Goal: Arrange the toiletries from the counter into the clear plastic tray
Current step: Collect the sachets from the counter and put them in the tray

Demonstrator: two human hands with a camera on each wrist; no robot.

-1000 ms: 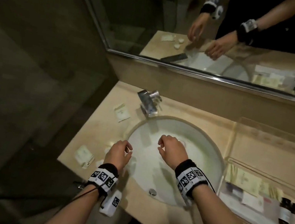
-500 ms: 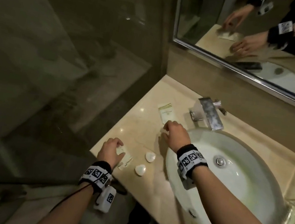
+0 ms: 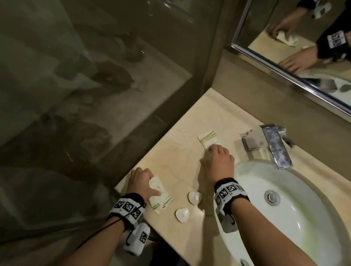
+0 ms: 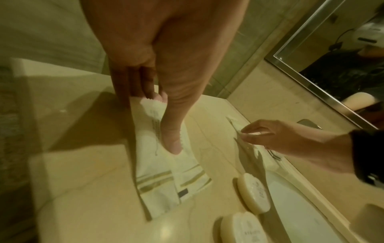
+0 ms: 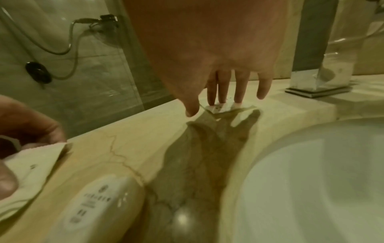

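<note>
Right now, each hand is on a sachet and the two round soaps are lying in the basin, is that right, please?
Not quite. The left hand and right hand are each on a sachet, but the two round soaps lie on the counter, between the left hand's sachets and the basin, not in it. The head view shows this.

Bare forearms; black wristbands (image 3: 231,189), checkered marker tags.
</note>
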